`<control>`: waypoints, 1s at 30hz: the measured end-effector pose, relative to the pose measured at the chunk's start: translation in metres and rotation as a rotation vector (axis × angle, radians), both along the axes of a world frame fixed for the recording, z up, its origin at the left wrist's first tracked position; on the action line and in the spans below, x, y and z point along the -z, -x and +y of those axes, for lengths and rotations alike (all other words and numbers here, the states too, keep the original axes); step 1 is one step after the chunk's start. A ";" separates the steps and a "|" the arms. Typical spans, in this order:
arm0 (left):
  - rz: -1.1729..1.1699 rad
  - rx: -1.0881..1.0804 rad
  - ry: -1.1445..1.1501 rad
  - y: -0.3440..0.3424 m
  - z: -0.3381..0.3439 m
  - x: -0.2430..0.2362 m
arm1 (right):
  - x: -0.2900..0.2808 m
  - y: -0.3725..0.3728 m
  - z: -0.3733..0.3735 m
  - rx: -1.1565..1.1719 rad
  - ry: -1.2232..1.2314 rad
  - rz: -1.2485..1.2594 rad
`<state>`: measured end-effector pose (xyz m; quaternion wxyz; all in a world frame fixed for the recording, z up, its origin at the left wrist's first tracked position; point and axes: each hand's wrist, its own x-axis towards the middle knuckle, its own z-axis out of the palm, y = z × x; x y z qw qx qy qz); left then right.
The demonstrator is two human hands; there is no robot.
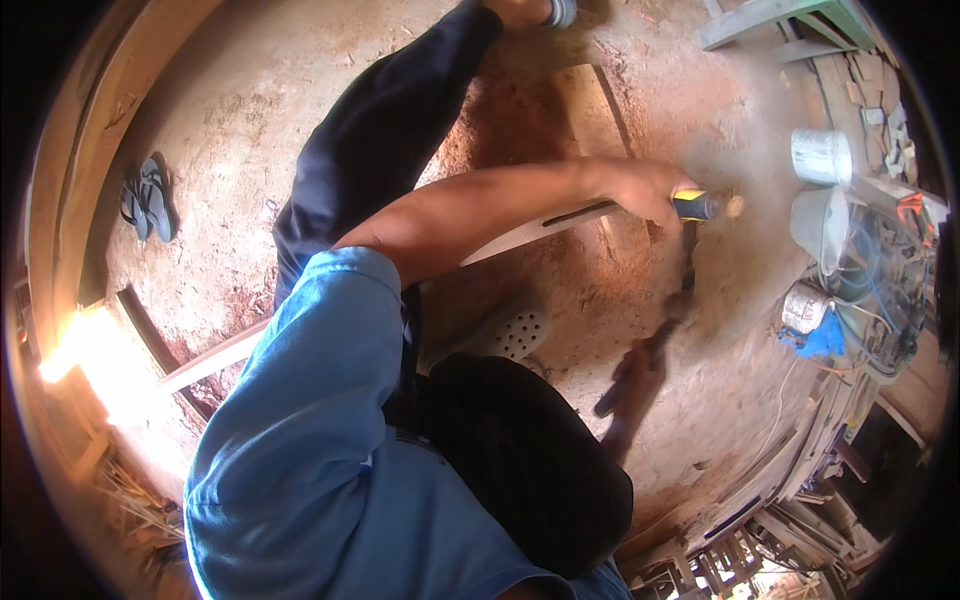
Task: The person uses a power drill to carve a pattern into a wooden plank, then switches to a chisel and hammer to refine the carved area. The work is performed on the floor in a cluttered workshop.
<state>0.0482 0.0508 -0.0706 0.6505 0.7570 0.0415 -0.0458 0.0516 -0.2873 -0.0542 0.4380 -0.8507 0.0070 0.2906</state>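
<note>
My left arm reaches across to the right. My left hand is closed round a tool with a yellow and black handle, which looks like a chisel; its blade is hidden. Under that forearm runs a long pale wooden bar with a narrow dark slot near its right end. Lower down, my right hand grips a dark hammer, smeared by motion. Its upper end points toward the chisel handle, and contact between them cannot be made out.
A wider board lies on the dusty floor beyond the bar. White buckets, cables and a blue cloth crowd the right. Sandals lie at left, stacked wood at lower right, a green wooden frame at upper right.
</note>
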 end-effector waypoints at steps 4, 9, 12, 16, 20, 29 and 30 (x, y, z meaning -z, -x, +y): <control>-0.015 -0.034 -0.033 -0.005 0.005 0.006 | -0.069 -0.025 0.071 -0.149 -0.376 -0.434; -0.030 -0.012 0.042 -0.006 0.009 0.008 | -0.143 -0.048 0.120 -0.264 -0.553 -0.548; -0.042 0.026 0.013 -0.004 0.008 0.010 | -0.169 -0.060 0.144 -0.273 -0.553 -0.876; -0.038 -0.001 0.052 0.002 0.006 0.014 | -0.183 -0.063 0.157 -0.357 -0.663 -0.857; -0.165 0.076 0.335 0.008 0.010 0.023 | -0.117 -0.053 0.174 -0.703 0.261 -0.562; -0.096 -0.033 0.026 0.010 -0.003 0.024 | -0.142 -0.053 0.151 -0.487 -0.119 -0.613; -0.075 -0.040 0.019 0.009 -0.005 0.020 | -0.151 -0.051 0.146 -0.426 -0.102 -0.601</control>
